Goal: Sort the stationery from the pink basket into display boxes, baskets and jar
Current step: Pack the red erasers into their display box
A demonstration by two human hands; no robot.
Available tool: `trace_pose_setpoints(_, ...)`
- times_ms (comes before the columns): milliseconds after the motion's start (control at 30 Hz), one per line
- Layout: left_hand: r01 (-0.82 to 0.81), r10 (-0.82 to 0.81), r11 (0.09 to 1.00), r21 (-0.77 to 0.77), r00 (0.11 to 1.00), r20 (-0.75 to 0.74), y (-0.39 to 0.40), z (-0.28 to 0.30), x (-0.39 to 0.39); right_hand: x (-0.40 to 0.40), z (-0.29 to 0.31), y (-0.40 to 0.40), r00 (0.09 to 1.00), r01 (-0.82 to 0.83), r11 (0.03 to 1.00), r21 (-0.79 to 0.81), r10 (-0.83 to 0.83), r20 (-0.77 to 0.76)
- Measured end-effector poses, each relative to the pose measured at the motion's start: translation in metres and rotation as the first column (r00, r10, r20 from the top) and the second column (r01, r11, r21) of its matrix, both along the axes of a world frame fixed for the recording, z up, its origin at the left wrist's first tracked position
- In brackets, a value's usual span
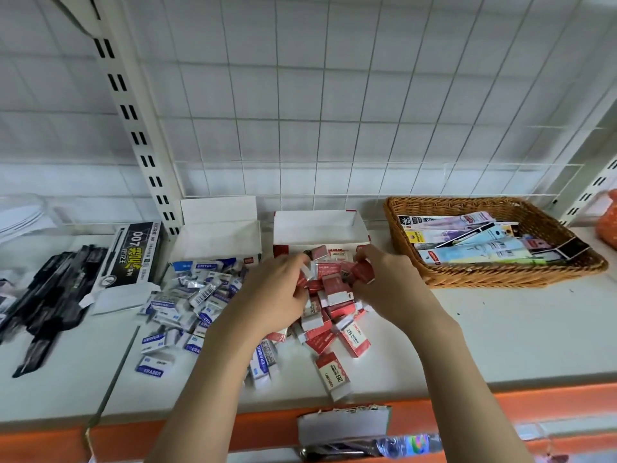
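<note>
A heap of red-and-white erasers [334,315] lies on the white shelf in front of an open red-and-white display box [320,228]. My left hand [277,289] and my right hand [387,279] cup the top of that heap from either side, both closed around several red erasers just below the box's front wall. To the left, a pile of blue-and-white erasers [187,302] spreads before an open blue-and-white display box [217,235]. No pink basket is in view.
A wicker basket [494,275] at the right holds flat packaged stationery. Black pens [50,295] and a black-and-white pen box [130,259] lie at the left, with a clear jar [23,212] behind. An orange object [607,225] sits far right. The shelf's orange front edge [467,412] runs below.
</note>
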State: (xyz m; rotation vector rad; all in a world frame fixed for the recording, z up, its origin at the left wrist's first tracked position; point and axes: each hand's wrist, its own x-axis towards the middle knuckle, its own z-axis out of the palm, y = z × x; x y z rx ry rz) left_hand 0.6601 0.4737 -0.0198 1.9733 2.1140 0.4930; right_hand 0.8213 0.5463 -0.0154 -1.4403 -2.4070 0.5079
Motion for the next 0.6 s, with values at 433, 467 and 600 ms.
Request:
trace_pose_setpoints(433, -0.005, -0.01, 0.986, -0.167, 0.996, -0.085, 0.004, 0.005, -0.004, 0.011, -0.016, -0.008, 1.0, 0.014, 1.0, -0.019, -0.014, 0.007)
trace_pose_setpoints(467, -0.007, -0.008, 0.983, -0.181, 0.996, -0.085, 0.005, 0.006, -0.004, 0.01, -0.017, -0.008, 1.0, 0.017, 1.0, -0.027, -0.017, 0.007)
trace_pose_setpoints(600, -0.033, 0.013, 0.974, -0.224, 0.996, -0.092, 0.008, 0.009, -0.006, 0.01, -0.018, -0.01, 0.999, 0.043, 0.997, -0.057, -0.043, -0.003)
